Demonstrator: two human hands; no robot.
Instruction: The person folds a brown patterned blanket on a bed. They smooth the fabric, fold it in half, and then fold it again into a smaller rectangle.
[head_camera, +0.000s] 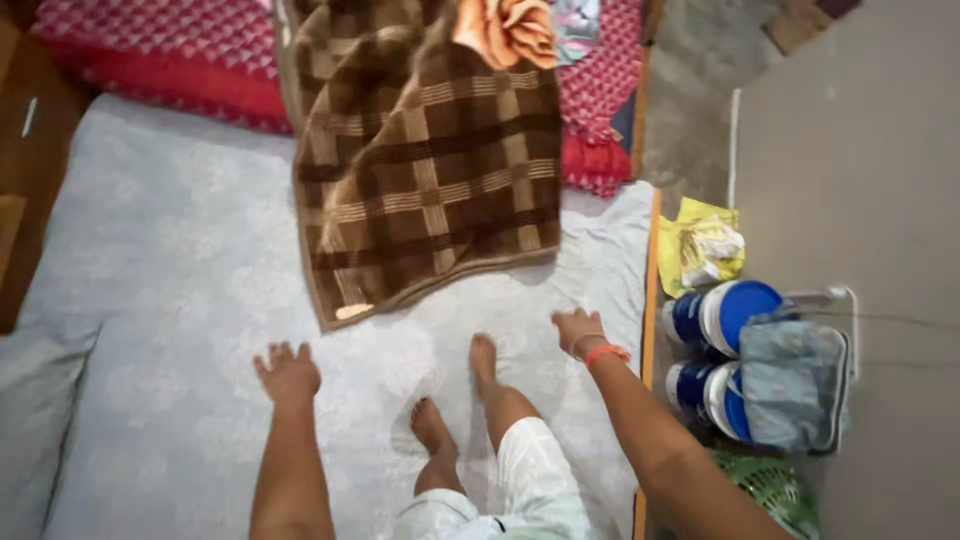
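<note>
Grey bedsheet (150, 300) covers the bed, where a brown checked blanket (430, 170) lies spread but rumpled at the far side, unfolded. Left hand (287, 372) and right hand (578, 328) hover nearer, fingers splayed, holding nothing.

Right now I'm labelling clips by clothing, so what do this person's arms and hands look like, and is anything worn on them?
Both arms are bare, with no sleeves and no gloves. The right hand has an orange band around its wrist. The left hand wears nothing visible; no rings can be made out on the fingers.
</note>
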